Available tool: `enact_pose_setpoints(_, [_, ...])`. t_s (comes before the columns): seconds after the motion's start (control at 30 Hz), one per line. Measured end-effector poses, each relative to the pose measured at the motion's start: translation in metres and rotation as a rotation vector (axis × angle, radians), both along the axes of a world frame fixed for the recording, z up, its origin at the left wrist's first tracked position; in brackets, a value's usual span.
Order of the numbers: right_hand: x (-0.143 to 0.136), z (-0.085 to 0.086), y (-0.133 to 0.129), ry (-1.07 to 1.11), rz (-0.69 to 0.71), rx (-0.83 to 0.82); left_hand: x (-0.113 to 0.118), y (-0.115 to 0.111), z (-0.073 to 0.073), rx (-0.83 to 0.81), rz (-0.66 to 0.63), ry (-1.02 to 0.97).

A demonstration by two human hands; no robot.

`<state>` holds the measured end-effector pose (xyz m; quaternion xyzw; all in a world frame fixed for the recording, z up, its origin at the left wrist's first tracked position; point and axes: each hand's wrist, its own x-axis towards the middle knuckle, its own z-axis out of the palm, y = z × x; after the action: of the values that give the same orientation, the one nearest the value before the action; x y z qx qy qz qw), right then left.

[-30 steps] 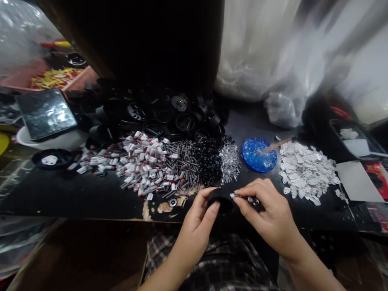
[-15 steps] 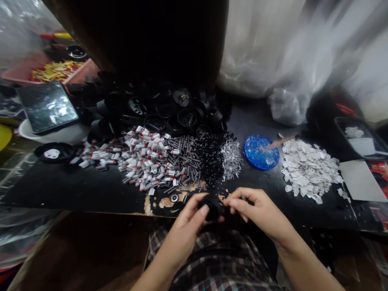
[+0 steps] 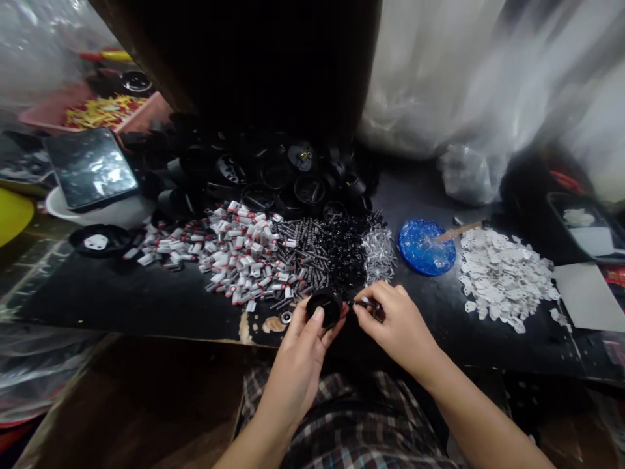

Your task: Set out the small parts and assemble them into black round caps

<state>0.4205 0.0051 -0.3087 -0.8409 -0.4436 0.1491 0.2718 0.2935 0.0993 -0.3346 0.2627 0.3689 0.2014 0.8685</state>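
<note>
My left hand (image 3: pixel 300 352) is closed around a round black plastic housing (image 3: pixel 325 309), its hollow side turned up. Just right of it, my right hand (image 3: pixel 398 326) is pinched, with small dark pieces between the fingers that I cannot make out. Beyond the hands lie heaps of silver pins (image 3: pixel 379 254), small black parts (image 3: pixel 344 251), metal springs (image 3: pixel 310 254) and grey-white cylinders with red ends (image 3: pixel 249 260). A small ring-shaped part (image 3: pixel 286 317) rests near the table edge, left of the housing.
A blue dish (image 3: pixel 424 251) of clear gel holds a wooden stick (image 3: pixel 459 230). White flat plates (image 3: pixel 505 277) are heaped to its right. Several black housings (image 3: pixel 293 176) are piled behind. At left, a dark tablet-like slab (image 3: pixel 92 169) tops a white bowl (image 3: pixel 102 213).
The housing in my left hand has risen slightly away from me and left, its opening now facing up. My right hand has shifted a little away from me, its fingers more curled.
</note>
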Motion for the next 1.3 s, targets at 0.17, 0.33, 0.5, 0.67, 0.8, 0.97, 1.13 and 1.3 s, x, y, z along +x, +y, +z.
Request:
enact_pose_setpoints(0.17, [-0.010,0.007,-0.009,-0.052,0.003,0.190,0.007,-0.005,0.007,-0.071,0.021,-0.021])
enact_pose_setpoints(0.33, [-0.009,0.008,-0.011,0.038,0.001,0.287,0.007,-0.006,0.012,-0.106,0.026,-0.036])
enact_pose_setpoints(0.5, [-0.009,0.015,-0.011,0.117,-0.010,0.278,0.003,-0.005,0.010,-0.117,-0.002,-0.087])
enact_pose_setpoints(0.67, [-0.010,0.030,-0.010,0.141,0.023,0.359,-0.002,-0.006,0.005,-0.094,-0.076,-0.090])
enact_pose_setpoints(0.8, [-0.008,0.037,-0.008,0.064,0.060,0.341,-0.005,-0.008,0.004,-0.067,-0.085,-0.079])
enact_pose_setpoints(0.97, [-0.008,0.035,-0.010,0.065,0.032,0.324,-0.006,-0.009,0.003,-0.058,-0.112,-0.063])
enact_pose_setpoints(1.13, [-0.009,0.039,-0.013,0.170,0.091,0.333,-0.008,-0.004,0.001,-0.072,-0.157,-0.049])
enact_pose_setpoints(1.3, [-0.003,0.047,-0.015,0.737,0.043,0.169,-0.012,0.009,0.004,-0.062,-0.428,-0.152])
